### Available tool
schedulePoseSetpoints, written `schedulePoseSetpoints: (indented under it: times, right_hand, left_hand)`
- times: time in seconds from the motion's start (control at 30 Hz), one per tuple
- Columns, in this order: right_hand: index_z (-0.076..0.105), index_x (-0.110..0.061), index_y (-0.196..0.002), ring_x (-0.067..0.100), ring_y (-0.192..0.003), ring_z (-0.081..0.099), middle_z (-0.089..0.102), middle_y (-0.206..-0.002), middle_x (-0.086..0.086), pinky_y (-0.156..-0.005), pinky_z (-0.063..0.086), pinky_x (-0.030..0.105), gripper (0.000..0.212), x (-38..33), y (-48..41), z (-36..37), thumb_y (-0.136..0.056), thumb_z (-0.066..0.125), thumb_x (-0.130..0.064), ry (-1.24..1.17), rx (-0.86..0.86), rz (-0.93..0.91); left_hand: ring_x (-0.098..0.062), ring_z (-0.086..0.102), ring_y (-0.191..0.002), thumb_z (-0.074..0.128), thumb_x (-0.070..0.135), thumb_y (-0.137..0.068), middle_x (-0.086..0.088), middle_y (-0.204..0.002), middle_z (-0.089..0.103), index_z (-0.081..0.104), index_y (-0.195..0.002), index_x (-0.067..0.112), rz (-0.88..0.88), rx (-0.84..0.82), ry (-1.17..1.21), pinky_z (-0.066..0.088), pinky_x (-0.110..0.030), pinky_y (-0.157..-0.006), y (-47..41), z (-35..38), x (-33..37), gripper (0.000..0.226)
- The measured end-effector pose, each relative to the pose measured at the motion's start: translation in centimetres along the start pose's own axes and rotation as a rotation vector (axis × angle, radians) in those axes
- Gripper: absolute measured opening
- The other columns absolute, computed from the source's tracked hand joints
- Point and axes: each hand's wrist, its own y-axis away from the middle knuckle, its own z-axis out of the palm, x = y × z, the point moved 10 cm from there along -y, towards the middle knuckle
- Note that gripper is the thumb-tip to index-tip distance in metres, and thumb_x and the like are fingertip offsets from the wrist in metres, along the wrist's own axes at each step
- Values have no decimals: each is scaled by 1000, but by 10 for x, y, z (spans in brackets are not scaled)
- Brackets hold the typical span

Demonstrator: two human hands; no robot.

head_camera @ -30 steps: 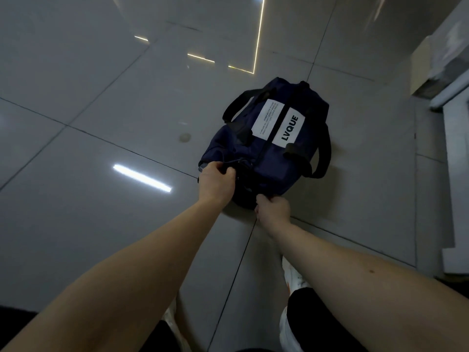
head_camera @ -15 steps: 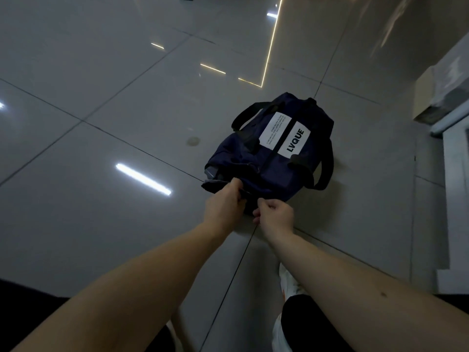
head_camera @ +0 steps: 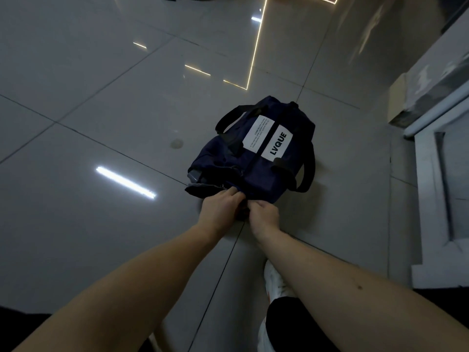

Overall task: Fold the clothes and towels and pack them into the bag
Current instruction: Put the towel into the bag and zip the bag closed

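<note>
Head view: both of my forearms reach forward and down, bare, converging on one spot low in the centre of the picture. The left grip (head_camera: 223, 207) is knuckles-up, its fingers curled down onto the near end of the bag (head_camera: 261, 174) and clenched on the dark fabric there. The right grip (head_camera: 264, 214) sits just beside it, almost touching, with thumb and fingers pinched on the same end of the bag. What exactly it pinches is hidden under the fingers, so I cannot tell whether it is a zip pull or only cloth.

The bag lies on the floor (head_camera: 101, 123), on glossy grey tiles, just beyond the two grips and pointing away from me. It is a dark navy duffel, rounded and full-looking. Two white labels run lengthways along its top: one reads LVQUE (head_camera: 278, 143) and the other carries small print (head_camera: 257, 134) I cannot read. A black strap (head_camera: 307, 171) loops out on its right side and another black handle (head_camera: 228, 118) arches on the left. At the near left corner a dark flap (head_camera: 200, 190) sticks out flat onto the tiles.
</note>
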Motion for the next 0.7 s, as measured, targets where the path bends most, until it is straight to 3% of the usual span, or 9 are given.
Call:
schedulePoseSetpoints:
  times: [0.13, 0.23, 0.33, 0.43, 0.53, 0.63, 0.7]
  right_hand:
    - [65, -8, -79, 32, -81, 66, 70, -86, 16, -76, 55, 45, 13, 10, -1, -3, -88, 61, -16, -125, 83, 153]
    - [60, -4, -89, 27, -71, 62, 65, -83, 13, -65, 51, 36, 8, 26, 1, 2, -87, 61, -12, -251, 92, 330]
    - [69, -3, -104, 27, -73, 65, 70, -86, 13, -57, 49, 30, 24, 44, 0, 24, -88, 63, -20, -351, -65, 497]
    - [71, -11, -110, 28, -88, 70, 75, -94, 10, -62, 54, 32, 27, 50, 2, 44, -94, 57, -27, -449, -212, 593]
    - [68, -11, -89, 26, -76, 66, 71, -68, 9, -62, 52, 36, 19, 48, 3, 49, -94, 54, -22, -517, -272, 632]
    - [66, -14, -81, 22, -72, 63, 67, -64, 6, -71, 50, 28, 21, 49, 1, 50, -96, 52, -20, -533, -268, 669]
    - [62, -15, -74, 17, -64, 58, 63, -58, 3, -65, 47, 23, 27, 47, -3, 51, -97, 50, -18, -586, -242, 682]
  left_hand:
    - [-18, 67, -89, 66, 29, -89, 7, -103, 67, 68, -102, 25, -19, -14, -28, 53, -35, -59, -3, 0, -1, 14]
    - [-20, 68, -85, 57, 32, -95, 6, -103, 68, 68, -100, 25, -43, 16, -12, 50, -34, -57, -4, -2, -2, 15]
    - [-22, 68, -86, 46, 36, -95, 5, -106, 69, 68, -100, 23, -100, 31, 59, 52, -36, -64, -3, -6, -1, 26]
    - [-20, 67, -89, 32, 42, -93, 6, -108, 68, 65, -103, 24, -133, 8, 94, 54, -39, -72, 1, -2, -2, 38]
    - [-17, 66, -83, 38, 40, -93, 7, -99, 67, 64, -96, 24, -151, 6, 112, 54, -39, -70, 3, 0, -7, 31]
    - [-14, 65, -82, 43, 40, -95, 9, -95, 68, 66, -96, 26, -126, 19, 93, 54, -35, -68, 6, -5, -7, 27]
    - [-13, 65, -81, 44, 40, -95, 10, -93, 67, 65, -95, 26, -138, 38, 106, 53, -33, -68, 8, -13, -9, 26]
